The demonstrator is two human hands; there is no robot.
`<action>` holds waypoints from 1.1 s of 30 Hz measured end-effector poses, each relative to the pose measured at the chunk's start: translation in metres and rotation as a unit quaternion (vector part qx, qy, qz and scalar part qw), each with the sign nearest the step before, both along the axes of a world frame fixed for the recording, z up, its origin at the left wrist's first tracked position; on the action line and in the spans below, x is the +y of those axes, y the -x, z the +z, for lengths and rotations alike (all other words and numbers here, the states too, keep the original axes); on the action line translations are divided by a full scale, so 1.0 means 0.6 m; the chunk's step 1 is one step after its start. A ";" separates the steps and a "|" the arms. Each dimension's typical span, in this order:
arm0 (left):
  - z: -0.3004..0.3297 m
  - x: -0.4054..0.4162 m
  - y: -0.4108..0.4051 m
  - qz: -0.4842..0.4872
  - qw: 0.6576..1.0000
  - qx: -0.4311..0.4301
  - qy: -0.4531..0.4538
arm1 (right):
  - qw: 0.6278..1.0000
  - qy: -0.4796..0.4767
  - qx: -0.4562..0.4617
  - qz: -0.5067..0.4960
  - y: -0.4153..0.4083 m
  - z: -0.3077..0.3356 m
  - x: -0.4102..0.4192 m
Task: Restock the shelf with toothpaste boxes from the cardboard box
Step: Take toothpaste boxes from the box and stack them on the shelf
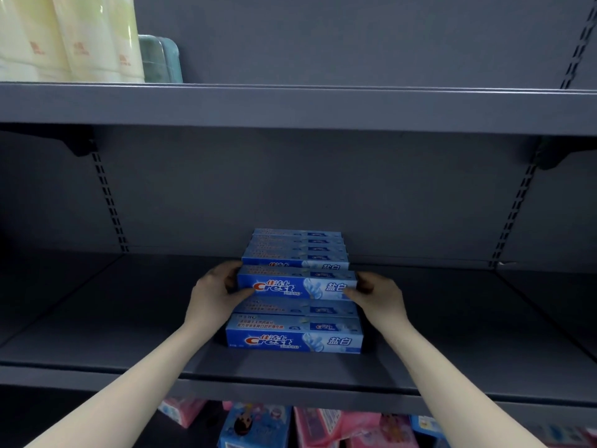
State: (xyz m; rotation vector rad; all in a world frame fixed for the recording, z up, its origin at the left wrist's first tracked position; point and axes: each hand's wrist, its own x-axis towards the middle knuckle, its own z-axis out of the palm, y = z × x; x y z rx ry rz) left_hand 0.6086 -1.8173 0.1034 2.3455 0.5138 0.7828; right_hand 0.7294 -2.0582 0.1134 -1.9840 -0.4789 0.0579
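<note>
Several blue Crest toothpaste boxes lie in a row running front to back on the grey middle shelf (97,318). One toothpaste box (295,286) is held slightly raised over the row, between the front box (294,334) and the back boxes (295,250). My left hand (214,291) grips its left end, thumb on the front face. My right hand (376,294) grips its right end. The cardboard box is out of view.
The upper shelf (290,105) holds pale yellow bottles (74,37) and a green pack (160,58) at the left. Below the middle shelf, pink and blue packages (323,425) fill the lower level. Slotted uprights (108,202) stand on the back panel.
</note>
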 end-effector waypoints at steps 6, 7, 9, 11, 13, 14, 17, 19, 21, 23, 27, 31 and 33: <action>-0.005 0.005 -0.023 0.001 1.000 0.022 0.007 | 0.999 0.028 -0.009 -0.021 -0.018 0.003 0.022; -0.005 0.008 -0.026 0.002 1.000 0.029 0.008 | 0.999 0.032 -0.014 -0.023 -0.021 0.003 0.026; -0.005 0.009 -0.031 0.005 0.999 0.036 0.016 | 0.998 0.043 -0.023 -0.028 -0.024 0.002 0.032; -0.005 0.009 -0.036 0.007 0.999 0.037 0.029 | 0.998 0.052 -0.025 -0.038 -0.027 0.001 0.036; -0.005 0.009 -0.039 0.010 0.998 0.038 0.046 | 0.997 0.057 -0.025 -0.044 -0.027 -0.002 0.038; -0.007 0.010 -0.040 0.008 0.998 0.040 0.051 | 0.997 0.057 -0.024 -0.042 -0.027 -0.004 0.038; -0.007 0.006 -0.037 -0.010 0.995 0.054 0.078 | 0.998 0.051 -0.015 -0.031 -0.024 -0.006 0.036; -0.007 0.001 -0.031 -0.013 0.992 0.044 0.119 | 0.999 0.036 -0.009 -0.031 -0.018 -0.006 0.031; -0.010 -0.007 -0.023 -0.007 0.992 0.020 0.123 | 0.999 0.023 -0.010 -0.037 -0.010 -0.006 0.021; -0.014 -0.022 -0.010 -0.012 0.993 -0.013 0.115 | 0.999 0.023 -0.001 -0.040 -0.001 -0.007 0.008; -0.016 -0.065 0.018 -0.001 0.996 -0.048 0.080 | 0.998 0.042 -0.014 -0.054 0.016 -0.012 -0.029; -0.029 -0.116 0.056 0.040 0.997 -0.031 0.058 | 0.999 0.024 -0.023 -0.041 0.049 -0.021 -0.083; -0.038 -0.148 0.079 0.048 0.997 -0.025 0.046 | 0.999 0.025 -0.027 -0.036 0.067 -0.028 -0.113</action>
